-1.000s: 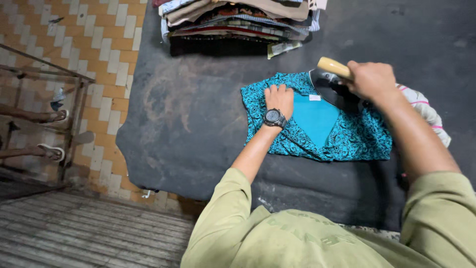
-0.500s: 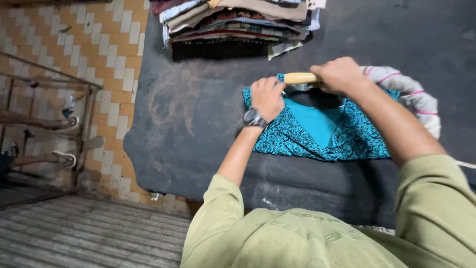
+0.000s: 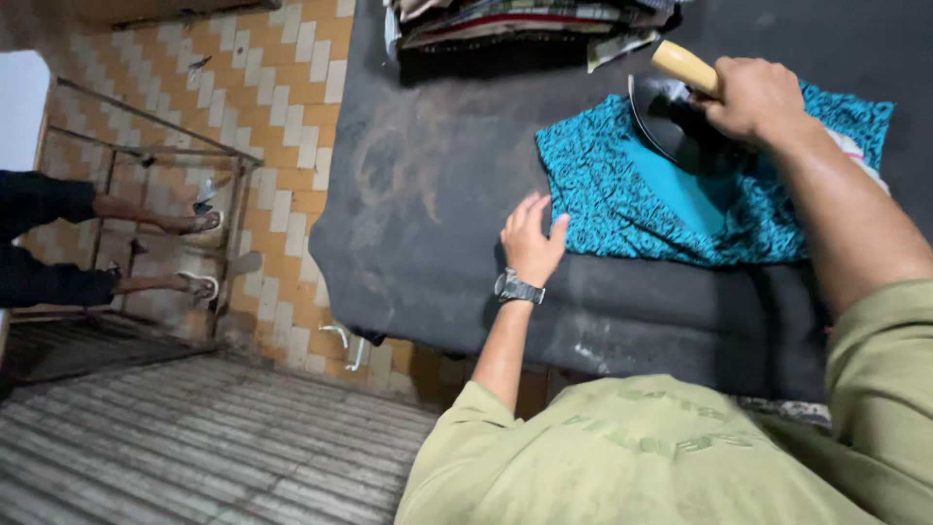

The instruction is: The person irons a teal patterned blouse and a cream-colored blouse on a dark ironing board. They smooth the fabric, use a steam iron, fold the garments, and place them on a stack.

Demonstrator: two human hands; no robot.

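**A:** What are the two hands doing?

**B:** The right hand (image 3: 756, 97) is wrapped tight around the pale wooden handle (image 3: 685, 67) of a dark iron (image 3: 675, 124). The iron sits just below and to the left of that fist, its sole tipped up on edge, I think, though shadow makes that hard to judge. It rests on a teal patterned cloth (image 3: 632, 199).

**A:** And the left hand?

**B:** The left hand (image 3: 531, 239) lies flat with the fingers spread apart, holding nothing. It presses on the dark padded table (image 3: 428, 185), fingertips just touching the cloth's left edge. A metal wristwatch (image 3: 518, 288) sits on the wrist below it.

**A:** Where is the cloth relative to the gripping hand?

**B:** It spreads under and around the iron, reaching left towards the open hand and down from the fist. A plain teal panel shows in its middle.

**A:** Anything else nearby?

**B:** Above the iron, a stack of folded fabrics (image 3: 525, 21) lies at the table's far end. Far to the left, another person's legs (image 3: 136, 214) in sandals rest by a metal frame (image 3: 155, 156) on a checked tile floor.
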